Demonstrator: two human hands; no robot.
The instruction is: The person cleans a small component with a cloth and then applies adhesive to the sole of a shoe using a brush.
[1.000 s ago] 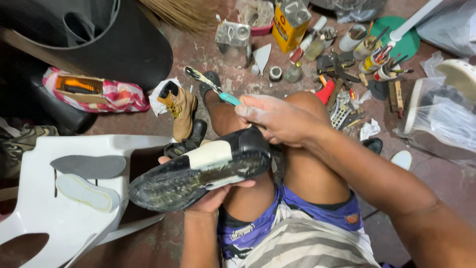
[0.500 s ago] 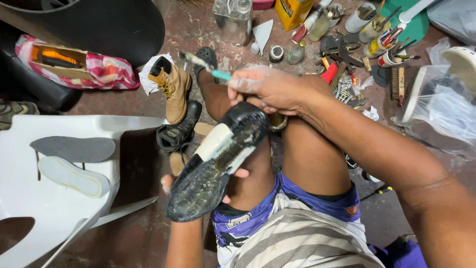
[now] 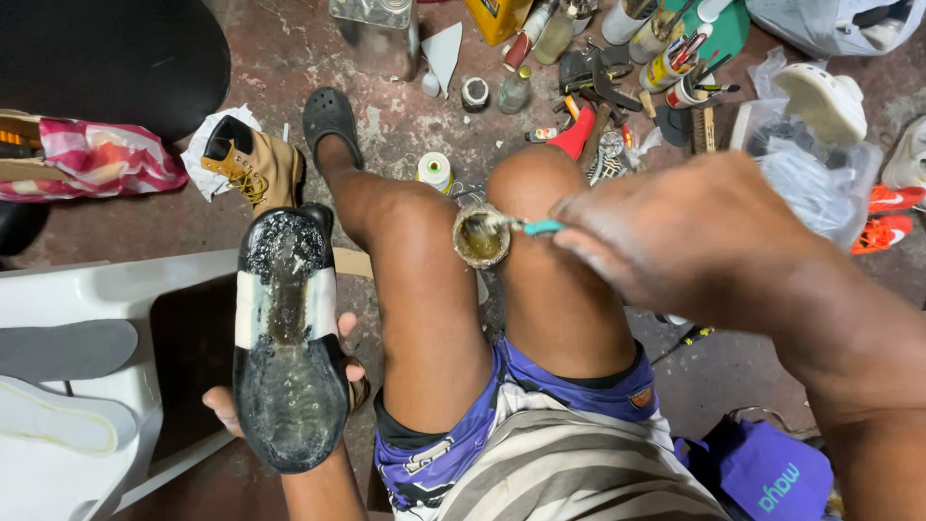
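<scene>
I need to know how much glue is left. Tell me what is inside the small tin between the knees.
The tin holds yellowish-brown glue, with the brush tip dipped in, held by the right hand. The depth is hidden.

The shoe (image 3: 289, 338) is black and lies sole-up, toe toward the person, its sole glossy with glue and crossed by a white band. The brush (image 3: 516, 226) has a teal handle, its bristles dipped in the small round glue pot (image 3: 480, 237) wedged between the knees, holding amber glue.
</scene>
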